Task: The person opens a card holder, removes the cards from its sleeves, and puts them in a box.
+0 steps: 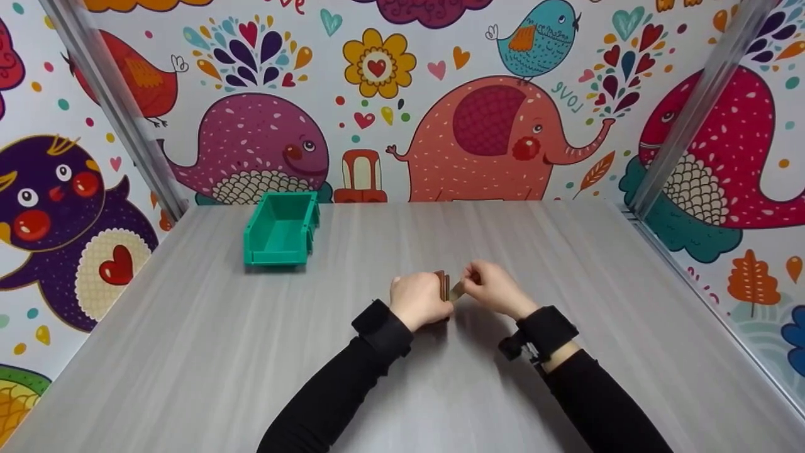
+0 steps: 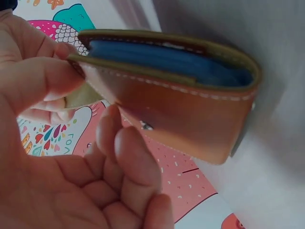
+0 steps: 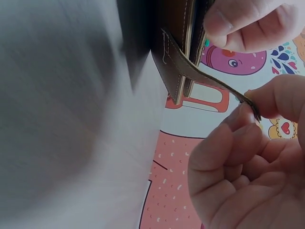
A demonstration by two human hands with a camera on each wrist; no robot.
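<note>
We saw the bin (image 1: 277, 258) near the far left corner of the table (image 1: 188, 352), before the wall (image 1: 377, 126) behind the far edge. Nearer us, right of the bin, the wallet (image 2: 181, 105) stood between left hand (image 1: 417, 299) and right hand (image 1: 495, 289), its strap (image 3: 205, 76) reaching rightward.

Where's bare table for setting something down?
Bare table: between the right hand and the right edge; from the green bin rightward along the back wall; between bin and left arm. Crowded: centre, left hand gripping wallet, right pinching its strap.
</note>
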